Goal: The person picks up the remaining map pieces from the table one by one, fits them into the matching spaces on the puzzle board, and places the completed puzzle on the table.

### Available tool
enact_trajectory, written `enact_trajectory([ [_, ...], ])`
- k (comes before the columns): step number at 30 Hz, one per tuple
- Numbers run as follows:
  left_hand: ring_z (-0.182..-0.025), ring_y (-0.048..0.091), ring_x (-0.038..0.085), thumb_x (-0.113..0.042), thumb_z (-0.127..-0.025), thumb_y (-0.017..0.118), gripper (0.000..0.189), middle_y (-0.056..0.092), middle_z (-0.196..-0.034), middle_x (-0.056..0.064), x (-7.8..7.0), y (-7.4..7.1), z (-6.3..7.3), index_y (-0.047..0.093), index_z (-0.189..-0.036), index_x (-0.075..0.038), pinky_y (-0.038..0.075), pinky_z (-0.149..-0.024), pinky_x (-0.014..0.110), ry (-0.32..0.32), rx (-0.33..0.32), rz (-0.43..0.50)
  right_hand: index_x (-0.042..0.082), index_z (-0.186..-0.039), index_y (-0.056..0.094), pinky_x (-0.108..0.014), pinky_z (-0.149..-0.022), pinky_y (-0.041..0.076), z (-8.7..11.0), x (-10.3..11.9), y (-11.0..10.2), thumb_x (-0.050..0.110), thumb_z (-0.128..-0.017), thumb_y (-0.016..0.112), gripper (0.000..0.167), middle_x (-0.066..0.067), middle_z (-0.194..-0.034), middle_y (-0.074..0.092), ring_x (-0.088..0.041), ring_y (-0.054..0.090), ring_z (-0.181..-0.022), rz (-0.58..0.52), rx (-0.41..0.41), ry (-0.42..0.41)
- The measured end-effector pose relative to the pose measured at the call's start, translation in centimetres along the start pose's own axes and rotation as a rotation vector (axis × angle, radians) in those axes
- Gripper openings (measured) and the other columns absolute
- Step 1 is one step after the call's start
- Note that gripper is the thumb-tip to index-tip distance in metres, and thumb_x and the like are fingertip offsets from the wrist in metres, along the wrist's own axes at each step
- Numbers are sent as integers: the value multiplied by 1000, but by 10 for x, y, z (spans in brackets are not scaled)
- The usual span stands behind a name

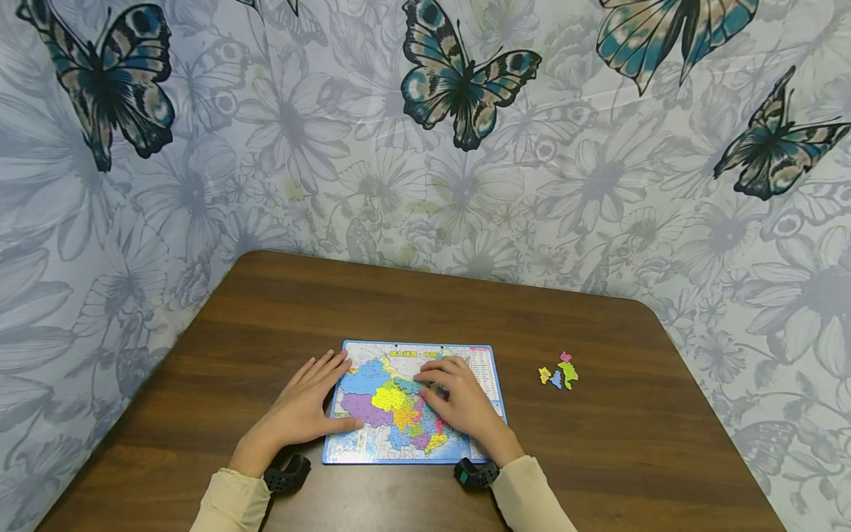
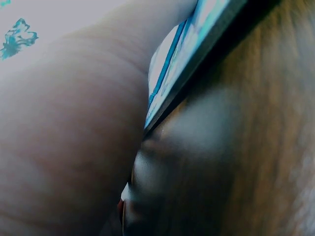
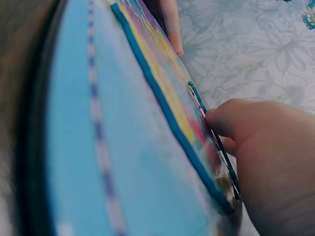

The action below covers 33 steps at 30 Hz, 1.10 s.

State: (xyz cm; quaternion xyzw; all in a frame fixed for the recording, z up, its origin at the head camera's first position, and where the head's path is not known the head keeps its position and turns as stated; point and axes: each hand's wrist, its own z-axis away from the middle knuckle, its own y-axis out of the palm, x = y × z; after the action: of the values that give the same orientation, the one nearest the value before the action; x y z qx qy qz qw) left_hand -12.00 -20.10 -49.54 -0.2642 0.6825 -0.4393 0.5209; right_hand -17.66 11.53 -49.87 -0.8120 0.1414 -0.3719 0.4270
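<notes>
A map puzzle board [image 1: 359, 448] with a blue rim and coloured pieces lies flat on the brown table. My left hand [image 1: 306, 403] rests at its left side, fingers spread and fairly straight, with the thumb reaching onto the lower left of the map. Over the map's right half, my right hand [image 1: 462, 395] bends its fingers down, thumb apart from the index finger. In the right wrist view the right thumb [image 3: 229, 118] meets the board's raised-edge area. Whether a piece is between those fingertips is hidden. The left wrist view shows mostly blurred skin beside the board's edge [image 2: 197, 64].
To the right of the board lie several loose puzzle pieces: a green one [image 1: 568, 373], a pink one [image 1: 565, 356], a yellow one [image 1: 544, 374] and a blue one [image 1: 556, 380]. Behind the table [image 1: 425, 281] hangs a butterfly-patterned cloth [image 1: 372, 199].
</notes>
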Motion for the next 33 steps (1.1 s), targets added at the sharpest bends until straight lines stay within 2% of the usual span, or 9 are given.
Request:
enact_trajectory([
  [6, -158, 22, 35, -77, -79, 70, 111, 26, -171, 8, 1, 0, 0, 37, -161, -10, 12, -127, 57, -1, 2, 1, 21, -117, 79, -50, -106, 45, -2, 6, 1, 27, -96, 75, 22, 3, -127, 70, -20, 55, -123, 19, 7, -36],
  [11, -158, 22, 35, -78, -80, 69, 111, 26, -171, 8, 1, 0, 0, 36, -161, -10, 11, -127, 57, -2, 6, 0, 21, -124, 76, -51, -107, 45, -2, 14, 4, 30, -97, 74, 29, 3, -127, 70, -21, 56, -122, 37, 25, -14],
  [15, -158, 22, 35, -77, -80, 69, 111, 26, -171, 8, 1, 0, 0, 37, -161, -10, 12, -127, 57, 3, 3, -2, 22, -124, 76, -49, -105, 46, -3, 18, 7, 26, -98, 72, 27, 5, -126, 71, -20, 56, -120, 43, 23, -7],
  [22, -157, 23, 36, -76, -80, 71, 110, 27, -170, 9, 0, 0, 0, 38, -160, -9, 12, -127, 57, 5, -1, 1, 20, -119, 79, -45, -101, 48, -3, 18, 10, 16, -98, 72, 23, 6, -120, 74, -18, 59, -116, 44, -14, -63],
  [26, -157, 23, 36, -76, -80, 70, 109, 27, -170, 9, 0, 0, 0, 38, -160, -10, 12, -127, 57, 4, -2, -2, 19, -120, 79, -46, -102, 48, -3, 18, 9, 16, -98, 71, 23, 4, -121, 74, -20, 58, -117, 51, 9, -68],
  [33, -157, 23, 36, -76, -80, 70, 109, 27, -170, 9, 0, -1, 0, 38, -160, -9, 12, -127, 57, 7, -5, -7, 21, -122, 79, -48, -105, 47, -3, 20, 6, 15, -100, 69, 25, 1, -121, 69, -23, 56, -119, 59, 61, -24],
])
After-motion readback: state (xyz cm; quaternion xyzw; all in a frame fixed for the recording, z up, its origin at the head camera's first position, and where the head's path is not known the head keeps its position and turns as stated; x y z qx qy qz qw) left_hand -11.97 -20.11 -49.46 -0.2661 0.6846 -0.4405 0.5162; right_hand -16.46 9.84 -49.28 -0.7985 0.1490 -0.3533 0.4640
